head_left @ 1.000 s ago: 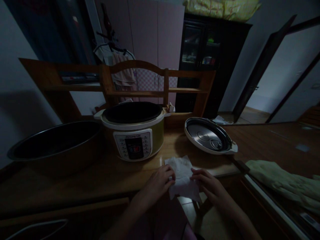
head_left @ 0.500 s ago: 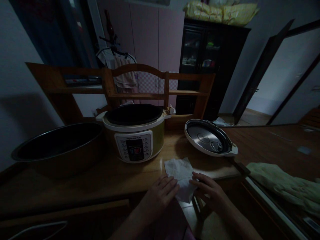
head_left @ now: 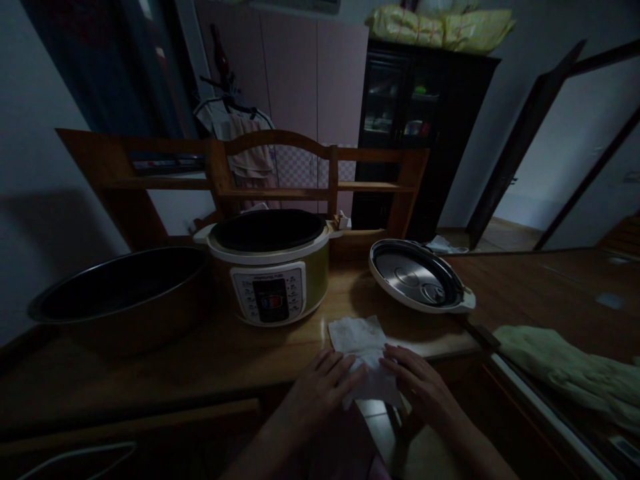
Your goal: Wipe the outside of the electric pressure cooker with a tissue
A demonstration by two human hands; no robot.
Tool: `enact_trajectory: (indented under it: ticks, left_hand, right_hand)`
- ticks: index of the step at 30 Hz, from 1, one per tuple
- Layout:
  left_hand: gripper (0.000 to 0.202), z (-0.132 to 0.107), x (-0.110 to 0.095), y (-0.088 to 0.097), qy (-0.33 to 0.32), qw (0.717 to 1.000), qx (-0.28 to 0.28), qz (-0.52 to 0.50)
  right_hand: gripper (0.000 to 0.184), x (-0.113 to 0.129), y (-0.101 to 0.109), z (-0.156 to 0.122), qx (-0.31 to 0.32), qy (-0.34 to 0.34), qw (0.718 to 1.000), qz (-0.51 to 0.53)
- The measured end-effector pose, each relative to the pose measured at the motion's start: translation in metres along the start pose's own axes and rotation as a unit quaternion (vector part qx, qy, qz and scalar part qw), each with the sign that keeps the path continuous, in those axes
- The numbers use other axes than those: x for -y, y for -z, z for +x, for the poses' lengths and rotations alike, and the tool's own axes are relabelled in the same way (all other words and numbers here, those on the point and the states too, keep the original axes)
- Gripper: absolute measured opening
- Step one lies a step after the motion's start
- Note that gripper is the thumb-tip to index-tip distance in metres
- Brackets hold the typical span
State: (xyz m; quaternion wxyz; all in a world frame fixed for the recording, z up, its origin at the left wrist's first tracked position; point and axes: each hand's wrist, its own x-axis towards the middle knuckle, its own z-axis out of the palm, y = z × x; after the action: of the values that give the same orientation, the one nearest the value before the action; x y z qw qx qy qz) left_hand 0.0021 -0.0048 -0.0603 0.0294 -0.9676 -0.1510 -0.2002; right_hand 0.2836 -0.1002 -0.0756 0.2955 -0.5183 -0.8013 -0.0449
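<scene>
Here, both hands [head_left: 324, 385] [head_left: 423, 381] half-open, fingers on the white sheet [head_left: 357, 335].

Along a desk [head_left: 270, 363], seen from the side where the person sits, a pot [head_left: 120, 327] is at the left end, a cooker [head_left: 265, 293] just right of it, and a lid [head_left: 410, 277] farther right, apart from the cooker. In front of the gap between cooker and lid I see a thin sheet [head_left: 355, 335] reaching past the desk's near edge, the left hand [head_left: 320, 383] on its left side, the right hand [head_left: 417, 377] on its right. Behind the cooker rises a shelf rack [head_left: 280, 193]; beyond it, toward the right, is a cabinet [head_left: 430, 147] with bags [head_left: 440, 30] on top.
</scene>
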Motion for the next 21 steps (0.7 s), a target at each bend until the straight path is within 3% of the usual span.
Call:
enact_trajectory:
  ticks: [3,6,9,12,16,21]
  left_hand:
    - [0.039,0.005,-0.001,0.007,0.053,0.991,-0.030,-0.123]
    - [0.022,0.012,0.000,0.015,0.148,0.957,-0.060,-0.242]
    - [0.018,0.019,0.002,0.022,0.224,0.933,-0.084,-0.268]
    - [0.018,0.026,0.003,0.030,0.251,0.919,-0.086,-0.293]
    - [0.018,0.033,0.002,0.033,0.255,0.905,-0.078,-0.331]
    - [0.022,0.043,0.010,0.022,0.347,0.860,-0.108,-0.358]
  right_hand:
    - [0.042,0.003,0.003,0.002,-0.034,-0.035,0.996,0.079]
    - [0.037,0.006,0.010,0.008,-0.045,-0.100,0.979,0.171]
    - [0.031,0.009,0.021,0.022,-0.029,-0.168,0.963,0.207]
    - [0.026,0.012,0.031,0.040,-0.029,-0.211,0.956,0.200]
    - [0.032,0.012,0.040,0.059,-0.012,-0.223,0.956,0.192]
    - [0.038,0.002,0.040,0.073,0.017,-0.228,0.956,0.182]
